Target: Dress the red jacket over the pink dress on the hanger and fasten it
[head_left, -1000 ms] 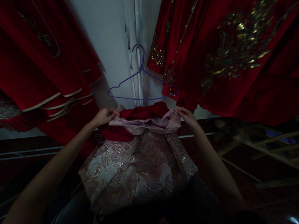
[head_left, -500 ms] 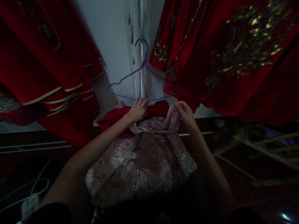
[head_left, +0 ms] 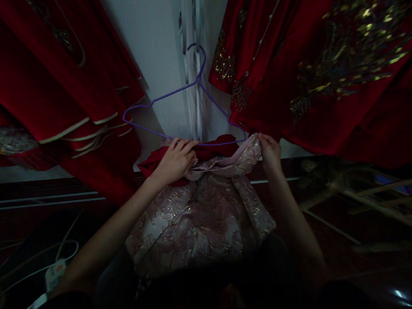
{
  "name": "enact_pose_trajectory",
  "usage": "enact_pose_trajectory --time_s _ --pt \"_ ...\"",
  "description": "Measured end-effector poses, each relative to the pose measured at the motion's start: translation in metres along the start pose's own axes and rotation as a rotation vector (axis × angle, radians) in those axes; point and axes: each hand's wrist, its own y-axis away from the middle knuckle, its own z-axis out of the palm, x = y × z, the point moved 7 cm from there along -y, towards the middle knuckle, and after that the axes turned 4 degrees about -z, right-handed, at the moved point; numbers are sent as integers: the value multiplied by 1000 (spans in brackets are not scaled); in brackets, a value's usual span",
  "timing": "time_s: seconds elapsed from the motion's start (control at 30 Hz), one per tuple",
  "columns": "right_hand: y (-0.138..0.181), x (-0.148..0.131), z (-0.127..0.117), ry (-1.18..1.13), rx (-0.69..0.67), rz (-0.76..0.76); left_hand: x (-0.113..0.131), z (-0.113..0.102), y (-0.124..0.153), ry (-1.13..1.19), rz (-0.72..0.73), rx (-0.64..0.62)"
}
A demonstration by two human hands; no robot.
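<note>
A pink and gold brocade garment (head_left: 197, 222) with red lining (head_left: 216, 150) hangs down in front of me. My left hand (head_left: 173, 161) is closed on the purple wire hanger's (head_left: 172, 93) bottom bar, just above the garment's top edge. My right hand (head_left: 270, 152) pinches the garment's upper right corner beside the hanger's right end. The hanger is tilted, with its left end higher, and its hook is caught on white rails (head_left: 193, 60) on the wall.
Red embroidered garments hang at the left (head_left: 44, 91) and at the right (head_left: 327, 64). A white power strip with cables (head_left: 53, 276) lies on the dark floor at the lower left. Wooden slats (head_left: 380, 198) lie at the right.
My left hand left the garment's left corner, moved to the centre and took the hanger's bottom bar. The hanger has tilted, left end up. My right hand shifted slightly right with the corner.
</note>
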Motion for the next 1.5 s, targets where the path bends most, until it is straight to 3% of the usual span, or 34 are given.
enact_pose_trajectory --time_s 0.2,0.33,0.7,0.83,1.03,1.13,1.23,1.37,1.5 --pt "-1 -4 -2 37 19 -59 2 1 -5 12 -3 -10" --pt "-2 1 -8 73 76 -4 1 1 -4 43 -10 -11" --pt "-4 -18 9 150 -22 -143 -1 0 -3 90 -16 -4" --pt "-16 -42 30 260 -89 -241 0 1 -6 127 -18 1" --pt "-22 -94 85 438 -186 -535 7 17 -26 250 -43 20" --pt "-23 -98 99 498 -221 -586 12 29 -34 326 -76 38" --pt "-25 -91 107 523 -338 -580 9 35 -37 385 -126 71" --pt "-28 -88 102 535 -359 -571 -9 26 -36 463 -145 133" --pt "-29 -101 94 544 -335 -591 -79 16 -21 435 -437 339"
